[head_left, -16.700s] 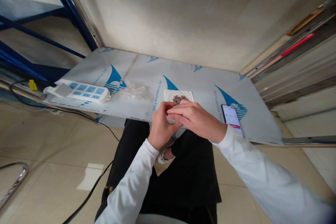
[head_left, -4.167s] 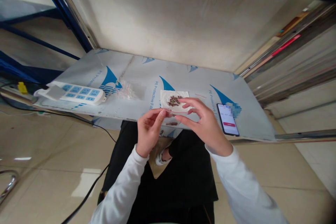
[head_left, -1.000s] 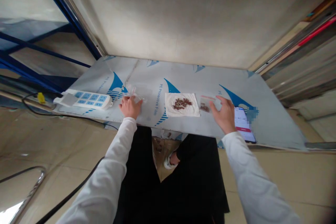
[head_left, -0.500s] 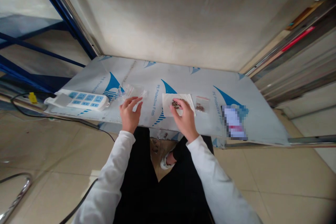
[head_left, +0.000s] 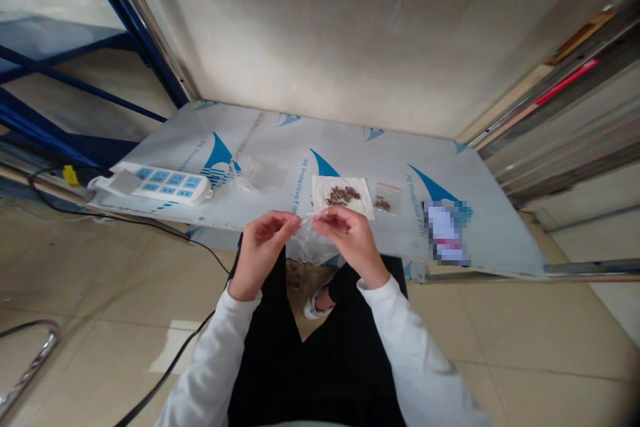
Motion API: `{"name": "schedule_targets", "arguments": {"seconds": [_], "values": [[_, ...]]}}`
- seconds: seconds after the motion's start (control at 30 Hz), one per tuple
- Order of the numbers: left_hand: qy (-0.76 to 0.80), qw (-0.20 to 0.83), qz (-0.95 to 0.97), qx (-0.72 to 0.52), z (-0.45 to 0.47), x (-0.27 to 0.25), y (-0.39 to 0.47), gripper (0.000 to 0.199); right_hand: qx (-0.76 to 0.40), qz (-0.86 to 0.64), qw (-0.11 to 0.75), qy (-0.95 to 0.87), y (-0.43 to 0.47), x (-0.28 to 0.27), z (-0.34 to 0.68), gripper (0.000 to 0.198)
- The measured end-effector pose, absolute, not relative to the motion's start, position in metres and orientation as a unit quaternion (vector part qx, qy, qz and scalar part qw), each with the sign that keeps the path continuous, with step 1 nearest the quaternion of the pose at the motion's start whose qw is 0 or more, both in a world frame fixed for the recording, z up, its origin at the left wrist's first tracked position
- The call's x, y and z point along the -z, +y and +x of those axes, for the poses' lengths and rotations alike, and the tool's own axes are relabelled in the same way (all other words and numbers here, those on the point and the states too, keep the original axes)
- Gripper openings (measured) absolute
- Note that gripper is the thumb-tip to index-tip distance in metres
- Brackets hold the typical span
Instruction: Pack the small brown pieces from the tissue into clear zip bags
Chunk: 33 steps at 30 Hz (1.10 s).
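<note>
A clear plastic bag hangs at the table's front edge, pinched between both hands. My left hand is closed on its left side, thumb against fingers. My right hand grips the right side of the same bag the same way. Just beyond my right hand lies a white paper sheet bearing a pile of small brown metallic pieces, too small to name surely. To the right of the sheet is a small zip bag with similar pieces inside. Whether the held bag contains anything cannot be made out.
Several clear bags lie at the left of the film-covered table. A white power strip with a black cable rests at the left end. On the right is a phone-like object, blurred out. A wall rises behind.
My right hand has left the pile of pieces, and my left hand has moved right from beside the loose bags. Both have come nearer and together, now closed on a clear bag.
</note>
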State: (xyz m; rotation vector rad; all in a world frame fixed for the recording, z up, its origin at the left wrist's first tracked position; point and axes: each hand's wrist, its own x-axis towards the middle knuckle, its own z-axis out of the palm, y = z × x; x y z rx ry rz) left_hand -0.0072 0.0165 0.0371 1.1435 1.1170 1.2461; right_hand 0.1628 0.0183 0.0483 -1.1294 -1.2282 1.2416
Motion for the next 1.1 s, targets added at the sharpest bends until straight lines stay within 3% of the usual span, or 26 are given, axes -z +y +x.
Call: {"name": "schedule_targets", "arguments": {"seconds": [0.13, 0.27, 0.37, 0.47, 0.53, 0.67, 0.8, 0.93, 1.1], "values": [[0.483, 0.509, 0.538, -0.467, -0.004, -0.047, 0.012, 0.022, -0.520, -0.498, 0.490, -0.492, 0.000, -0.048, 0.178, 0.021], [0.516, 0.344, 0.645, -0.447, -0.002, -0.055, 0.008, 0.016, -0.483, -0.551, 0.450, -0.510, -0.016, -0.050, 0.196, 0.021], [0.489, 0.287, 0.683, -0.460, 0.004, -0.058, 0.002, 0.013, -0.412, -0.555, 0.436, -0.577, -0.027, -0.058, 0.202, 0.018], [0.534, 0.261, 0.603, -0.532, 0.017, -0.058, -0.008, 0.016, -0.293, -0.545, 0.445, -0.647, -0.036, -0.066, 0.198, 0.006], [0.566, 0.311, 0.533, -0.547, 0.026, -0.057, -0.016, 0.022, -0.224, -0.539, 0.465, -0.666, -0.040, -0.066, 0.194, 0.009], [0.524, 0.521, 0.473, -0.480, 0.037, -0.055, -0.029, 0.028, -0.160, -0.533, 0.483, -0.676, -0.047, -0.060, 0.186, 0.015], [0.496, 0.562, 0.451, -0.484, 0.037, -0.050, -0.033, 0.025, -0.237, -0.529, 0.445, -0.682, -0.052, -0.058, 0.185, 0.016], [0.511, 0.494, 0.559, -0.427, 0.032, -0.051, -0.036, 0.020, -0.320, -0.553, 0.413, -0.649, -0.050, -0.058, 0.185, 0.020], [0.570, 0.291, 0.689, -0.341, 0.027, -0.060, -0.041, 0.019, -0.239, -0.623, 0.297, -0.684, -0.041, -0.051, 0.189, 0.034]]}}
